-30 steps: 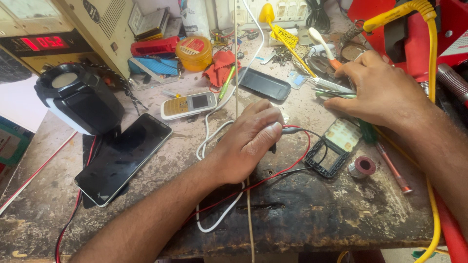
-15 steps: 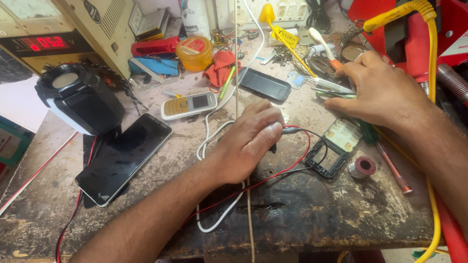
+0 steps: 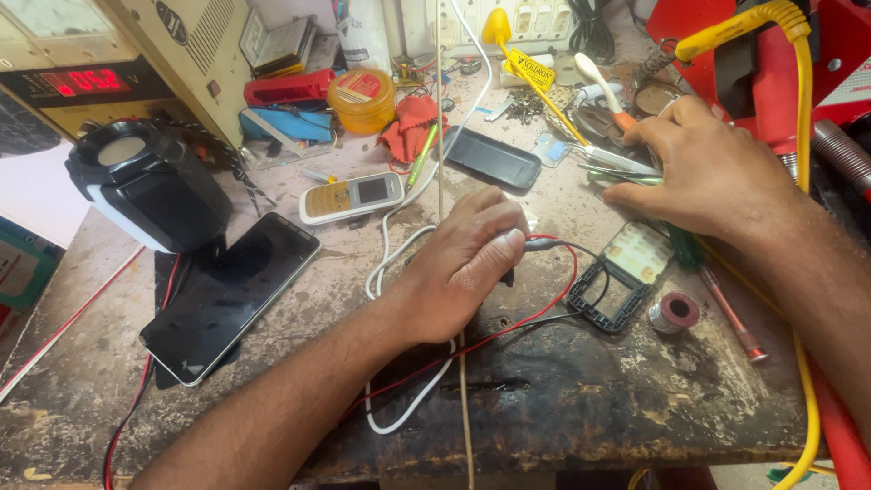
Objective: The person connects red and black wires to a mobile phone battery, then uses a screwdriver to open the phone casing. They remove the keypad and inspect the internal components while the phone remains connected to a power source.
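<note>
We rest our left hand, fingers curled together, on the red and black wires mid-bench, while our right hand presses flat on tweezers far right, above the open phone frame.

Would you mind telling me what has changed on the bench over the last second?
Nothing visibly changed. The left hand still rests on the red lead, the right hand still reaches into the tools, and the phone frame and solder spool lie where they were.
</note>
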